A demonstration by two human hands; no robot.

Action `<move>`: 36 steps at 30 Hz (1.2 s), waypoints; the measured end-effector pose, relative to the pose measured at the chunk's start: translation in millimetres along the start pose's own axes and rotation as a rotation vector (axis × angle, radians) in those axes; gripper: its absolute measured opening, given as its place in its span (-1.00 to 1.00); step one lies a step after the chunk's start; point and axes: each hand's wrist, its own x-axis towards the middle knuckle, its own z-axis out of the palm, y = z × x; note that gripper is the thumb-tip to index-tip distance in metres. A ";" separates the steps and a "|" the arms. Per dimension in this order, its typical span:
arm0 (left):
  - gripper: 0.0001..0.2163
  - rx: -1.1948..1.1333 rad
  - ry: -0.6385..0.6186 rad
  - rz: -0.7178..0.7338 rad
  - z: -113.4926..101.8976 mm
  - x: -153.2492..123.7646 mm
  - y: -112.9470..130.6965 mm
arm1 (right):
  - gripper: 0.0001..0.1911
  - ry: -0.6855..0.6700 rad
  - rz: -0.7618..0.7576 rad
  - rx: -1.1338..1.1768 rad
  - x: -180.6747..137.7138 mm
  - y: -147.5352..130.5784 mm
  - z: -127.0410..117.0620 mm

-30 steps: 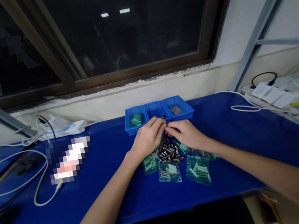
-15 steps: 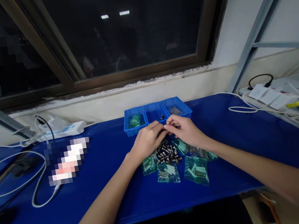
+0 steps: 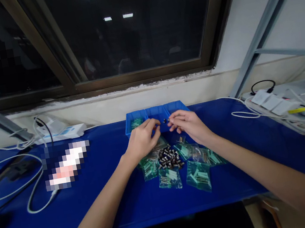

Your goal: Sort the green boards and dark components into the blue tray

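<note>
My left hand hovers at the front of the left and middle blue bins, its curled fingers and thumb apart with nothing visible between them. My right hand is in front of the right bin, thumb and index finger pinched together; a tiny metallic bit shows at the tips, too small to name. A small dark piece shows between the hands, at the middle blue bin. Below them lies a pile of dark metal screw-like pieces. Around it are clear bags of screws and pale green plugs.
The left blue bin holds green bagged pieces; the right blue bin is partly covered by my hand. Power strips with white cables lie at left, and white adapters at right. A blurred-out object lies on the blue table.
My hands, fingertips together before, have moved apart: the left went leftward and its fingers opened, the right shifted slightly and stays pinched. The view has tilted a little.
</note>
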 end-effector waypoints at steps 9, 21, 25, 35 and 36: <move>-0.80 0.051 -0.031 0.030 -13.9 1.1 -7.3 | -0.75 -0.075 0.032 -0.193 -0.8 0.0 -8.7; -0.84 0.172 -0.313 0.056 -5.2 0.0 -11.1 | -0.81 -0.289 -0.286 -0.927 -17.1 18.7 7.0; -0.83 0.180 -0.320 0.043 -4.0 0.0 -8.6 | -0.76 -0.285 -0.250 -0.896 -16.6 19.2 5.1; -0.85 -0.013 -0.307 0.034 2.5 -0.2 -12.1 | -0.85 -0.281 -0.313 -0.910 -18.0 17.0 10.2; -0.84 -0.042 -0.290 0.034 3.2 -0.2 -11.8 | -0.86 -0.278 -0.311 -0.907 -18.1 16.8 10.4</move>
